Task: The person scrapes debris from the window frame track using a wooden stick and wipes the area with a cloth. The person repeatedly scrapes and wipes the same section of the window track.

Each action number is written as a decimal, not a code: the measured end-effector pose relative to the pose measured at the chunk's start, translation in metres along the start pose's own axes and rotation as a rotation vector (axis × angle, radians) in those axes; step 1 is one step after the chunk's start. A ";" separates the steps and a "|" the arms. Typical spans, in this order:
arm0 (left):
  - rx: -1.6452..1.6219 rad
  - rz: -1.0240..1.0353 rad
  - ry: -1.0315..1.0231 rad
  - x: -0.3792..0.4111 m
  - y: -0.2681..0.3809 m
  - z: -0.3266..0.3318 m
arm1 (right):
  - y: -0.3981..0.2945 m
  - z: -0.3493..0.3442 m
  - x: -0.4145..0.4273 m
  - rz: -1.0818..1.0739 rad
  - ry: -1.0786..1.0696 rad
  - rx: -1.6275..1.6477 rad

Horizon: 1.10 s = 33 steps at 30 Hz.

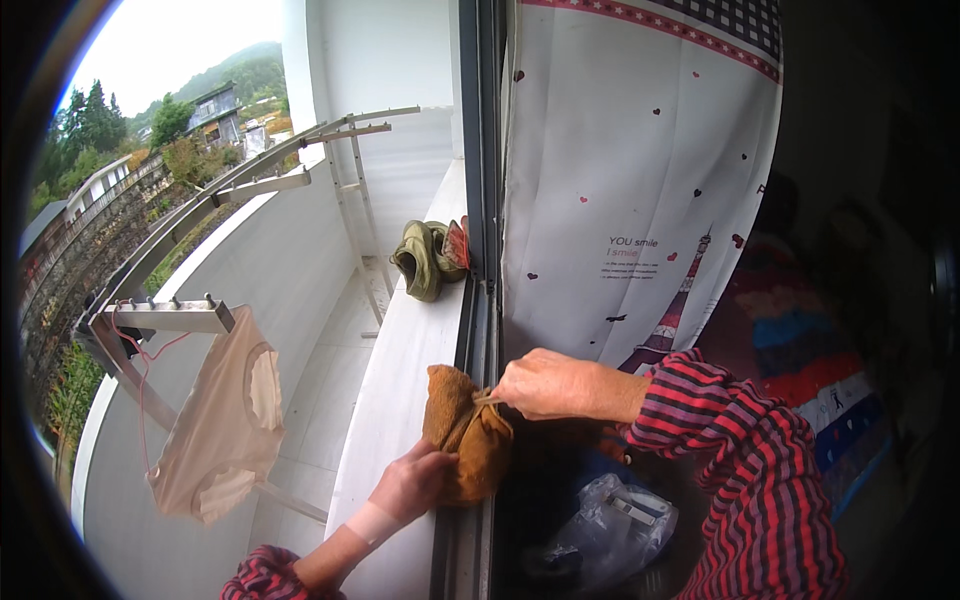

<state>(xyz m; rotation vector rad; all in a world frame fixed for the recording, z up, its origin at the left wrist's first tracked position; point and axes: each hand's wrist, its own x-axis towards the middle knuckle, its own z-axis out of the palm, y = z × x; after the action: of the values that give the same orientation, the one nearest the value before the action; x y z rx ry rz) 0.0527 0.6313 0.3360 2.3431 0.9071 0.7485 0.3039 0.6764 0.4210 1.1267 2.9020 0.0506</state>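
A brown cloth pouch (472, 469), gathered at its neck, rests over the window track and the edge of the white sill. My left hand (416, 480) grips its left side between thumb and fingers. Above and to the right, my right hand (534, 384) pinches a thin tan cord (487, 400) at the pouch's neck. What the pouch holds is hidden. Beyond it on the sill (409, 337) stands a pair of olive-green shoes (421, 262), with a red patterned item (457, 244) tucked against them.
Left of the sill is a metal drying rack (259, 161) with beige underwear (217, 420) hanging from it. A white printed curtain (600, 172) hangs to the right of the window frame (480, 150). A clear plastic bag (615, 525) with a white item lies at the lower right.
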 end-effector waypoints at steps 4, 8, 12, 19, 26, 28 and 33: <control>-0.087 -0.107 -0.132 -0.047 0.038 -0.015 | -0.016 0.004 -0.024 -0.085 -0.085 0.186; -0.280 -0.295 -0.119 -0.068 0.037 -0.018 | -0.031 -0.017 -0.025 -0.078 -0.090 0.067; -0.528 -0.604 -0.022 -0.070 0.042 -0.015 | -0.019 -0.031 -0.028 -0.044 0.122 0.036; -0.631 -0.696 -0.011 -0.065 0.020 -0.013 | 0.000 -0.053 -0.040 -0.067 -0.038 0.559; -0.941 -0.563 0.246 -0.007 0.041 -0.039 | 0.033 -0.017 -0.038 0.450 0.340 0.793; -0.910 -0.414 0.279 0.032 0.041 -0.046 | 0.044 0.004 -0.041 0.575 0.416 0.911; -0.854 -0.105 0.416 0.138 0.041 -0.068 | 0.053 0.030 -0.053 0.706 0.615 1.113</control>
<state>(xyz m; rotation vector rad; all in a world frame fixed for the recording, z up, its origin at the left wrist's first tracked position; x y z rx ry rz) 0.1119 0.7219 0.4524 1.4060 0.6650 1.2949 0.3801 0.6801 0.3942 2.5916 2.6720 -1.6076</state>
